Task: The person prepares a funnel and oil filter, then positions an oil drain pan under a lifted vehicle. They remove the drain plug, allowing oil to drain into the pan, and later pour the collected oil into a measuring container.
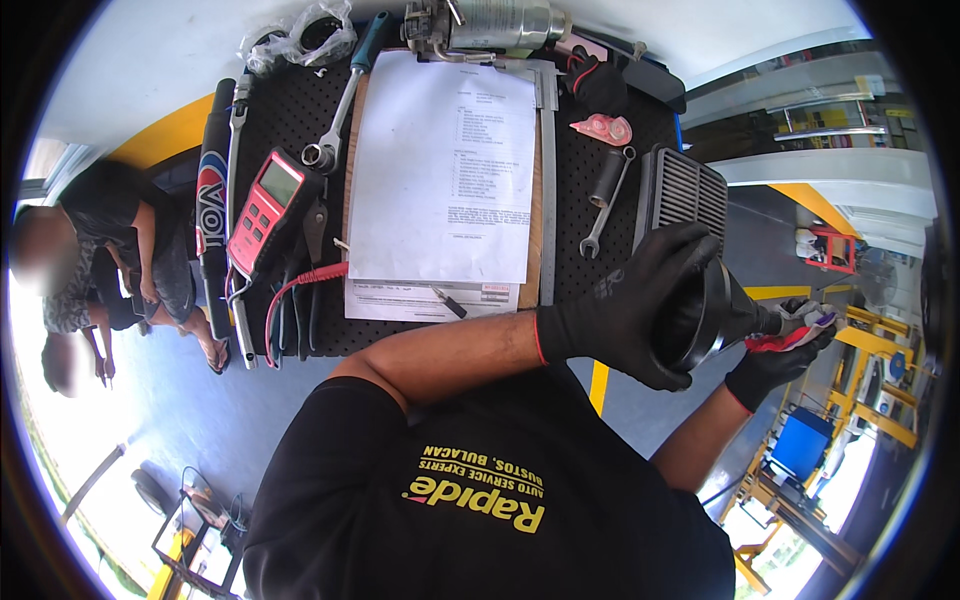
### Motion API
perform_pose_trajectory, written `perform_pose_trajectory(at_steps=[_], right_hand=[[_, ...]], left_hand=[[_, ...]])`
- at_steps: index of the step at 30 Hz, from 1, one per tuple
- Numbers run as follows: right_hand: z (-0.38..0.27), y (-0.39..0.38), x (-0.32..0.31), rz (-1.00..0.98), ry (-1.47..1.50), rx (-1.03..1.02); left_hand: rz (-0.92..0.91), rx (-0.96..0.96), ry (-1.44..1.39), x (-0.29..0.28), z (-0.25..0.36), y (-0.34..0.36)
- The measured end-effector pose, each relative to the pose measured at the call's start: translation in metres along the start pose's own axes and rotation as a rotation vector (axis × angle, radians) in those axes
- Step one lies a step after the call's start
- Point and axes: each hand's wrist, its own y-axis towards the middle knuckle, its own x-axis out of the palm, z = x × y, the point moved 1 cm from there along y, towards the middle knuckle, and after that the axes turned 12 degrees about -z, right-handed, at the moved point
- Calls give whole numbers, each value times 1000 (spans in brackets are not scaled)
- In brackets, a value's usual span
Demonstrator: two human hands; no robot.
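My left hand (625, 305), in a black glove, grips a black funnel (716, 312) by its wide mouth, just off the right front of the table. The funnel lies tilted on its side, its narrow end pointing right. My right hand (775, 368), also gloved, is closed on a red and grey cloth (785, 336) at the funnel's narrow end. Part of the right fingers is hidden by the cloth. Just beyond my left hand, a ribbed grey panel, perhaps an air filter (688, 192), lies at the table's right edge.
Papers (440, 180) on a board cover the middle of the black perforated tabletop. Left of them lie a red multimeter (272, 205), a ratchet (350, 100) and pliers. A combination wrench (606, 205) and a metal calliper (547, 180) lie right. Two people are at far left.
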Motion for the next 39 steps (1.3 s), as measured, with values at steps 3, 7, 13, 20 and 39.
perform_pose_trajectory(at_steps=[3,7,13,20,39], right_hand=[[-11,2,0,-10,-167,-172],[-17,6,-4,37,-657,-457],[-7,8,-1,16,-470,-524],[4,8,2,60,-575,-686],[-2,9,9,-130,915,45]], left_hand=[[-5,-39,-31,-1,0,0],[6,-52,-30,-4,-1,1],[6,-28,-33,-5,0,2],[4,-42,-42,-5,0,2],[-5,-8,-47,-7,1,2]])
